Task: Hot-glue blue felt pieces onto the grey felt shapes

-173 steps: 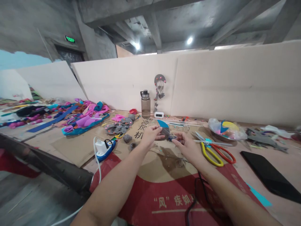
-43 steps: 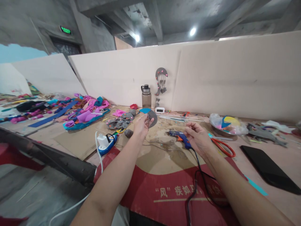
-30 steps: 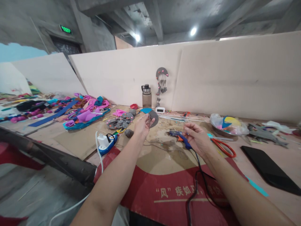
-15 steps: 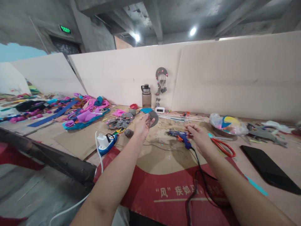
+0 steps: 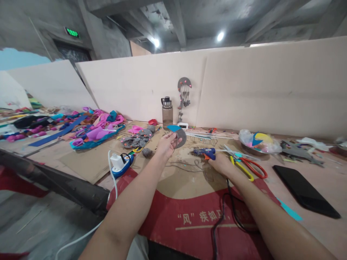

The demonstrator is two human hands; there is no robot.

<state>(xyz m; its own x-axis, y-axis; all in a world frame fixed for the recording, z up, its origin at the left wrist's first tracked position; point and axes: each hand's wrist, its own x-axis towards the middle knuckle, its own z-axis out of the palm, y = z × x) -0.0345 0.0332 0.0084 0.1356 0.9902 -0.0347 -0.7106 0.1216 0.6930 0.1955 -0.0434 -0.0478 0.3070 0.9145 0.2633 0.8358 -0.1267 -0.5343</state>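
My left hand [image 5: 168,144] pinches a grey felt piece [image 5: 181,138] with a rounded edge, raised above the cardboard. A blue patch [image 5: 173,128] shows along its upper left; whether it is joined on cannot be told. My right hand [image 5: 220,164] is wrapped round the handle of a blue hot glue gun [image 5: 208,151] lying low over the cardboard [image 5: 173,184], its nozzle to the left. The fingers are partly hidden. Close to that hand's right lie yellow-handled scissors [image 5: 244,170] and red-handled scissors [image 5: 257,167]. Grey yarn [image 5: 187,167] trails between the hands.
A blue power strip [image 5: 123,167] with a white plug stands at left, near grey felt pieces [image 5: 137,139] and a yarn ball [image 5: 147,152]. Behind are a bottle [image 5: 167,113] and a hanging grey moon ornament [image 5: 184,85]. A phone [image 5: 305,189] and a bowl [image 5: 256,148] sit at right.
My right hand has come down and closed round the glue gun's handle. The left hand has shifted slightly right with the felt piece. Yellow scissor handles now show beside my right hand.
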